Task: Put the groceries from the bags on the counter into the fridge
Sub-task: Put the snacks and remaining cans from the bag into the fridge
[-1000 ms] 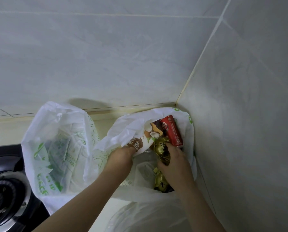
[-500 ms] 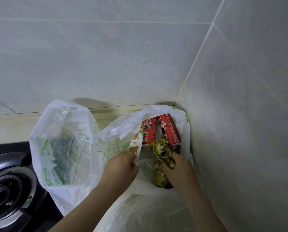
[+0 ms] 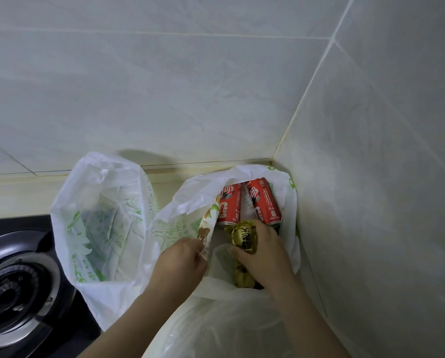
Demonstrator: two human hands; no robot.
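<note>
A white plastic bag (image 3: 288,202) stands open in the counter's corner. Inside it lie two red soda cans (image 3: 228,206) (image 3: 264,205) side by side. My left hand (image 3: 182,259) grips a brown-and-white carton (image 3: 207,229) at the bag's left edge. My right hand (image 3: 265,250) holds a gold foil-wrapped item (image 3: 243,237) just below the cans. More gold-wrapped pieces (image 3: 242,277) sit deeper in the bag, partly hidden by my right hand.
A second white bag (image 3: 100,215) with green print gapes open to the left. A black gas hob with a burner (image 3: 12,285) lies at the far left. Tiled walls (image 3: 371,177) close the corner behind and on the right. Another translucent bag (image 3: 229,324) lies nearest me.
The carton has slid left and down in my left hand, uncovering the second red can. My right hand has lifted the gold item slightly upward in the bag.
</note>
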